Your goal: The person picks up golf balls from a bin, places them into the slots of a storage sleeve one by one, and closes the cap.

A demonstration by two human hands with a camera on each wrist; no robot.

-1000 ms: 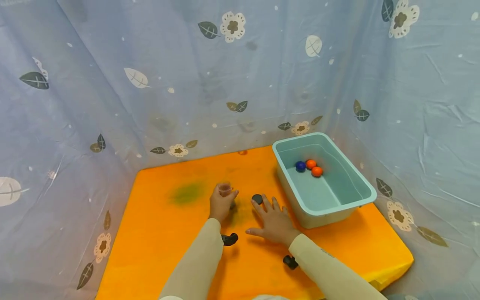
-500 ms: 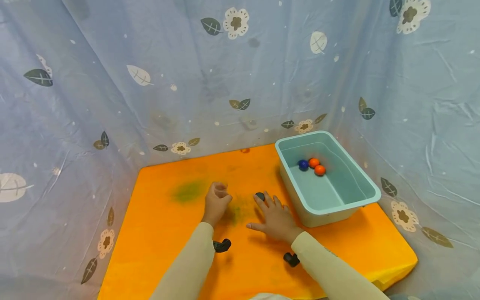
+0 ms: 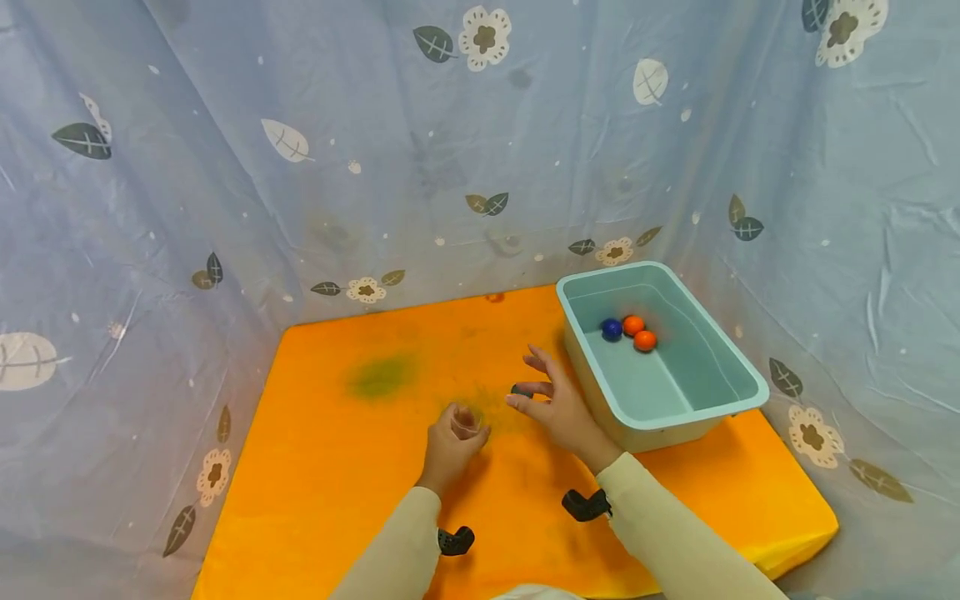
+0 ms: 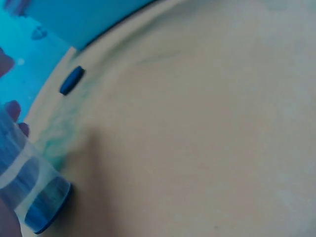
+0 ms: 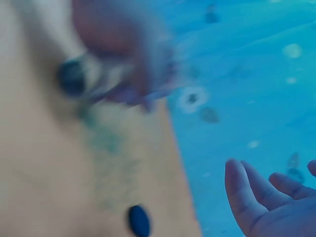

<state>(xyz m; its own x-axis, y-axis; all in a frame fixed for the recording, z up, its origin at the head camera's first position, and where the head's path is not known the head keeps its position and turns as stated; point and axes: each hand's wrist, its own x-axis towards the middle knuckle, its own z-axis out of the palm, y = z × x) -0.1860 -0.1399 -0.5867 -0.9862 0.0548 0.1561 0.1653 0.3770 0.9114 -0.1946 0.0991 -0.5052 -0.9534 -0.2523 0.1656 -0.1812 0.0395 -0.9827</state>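
Note:
My left hand (image 3: 450, 448) grips a clear cylindrical container (image 4: 34, 180) with a dark lower end, tilted just over the table in the left wrist view. Its transparent rim shows between the fingers in the head view. To the right, a small dark round disc, like a lid (image 5: 139, 220), lies on the table. My right hand (image 3: 558, 408) is over it in the head view, with thumb and index finger on either side of the disc. Both wrist views show a gap between the disc and the fingers (image 5: 237, 185), which hold nothing.
A light blue plastic bin (image 3: 678, 412) stands at the right of the orange-covered table (image 3: 337, 483), close to my right hand. One dark blue ball (image 3: 612, 330) and two orange balls (image 3: 645, 341) lie inside. A patterned curtain (image 3: 420, 167) surrounds the table.
The left hand shifted left, then came back right and nearer with the container. The right hand turned from spread fingers above the disc to thumb and index finger beside it.

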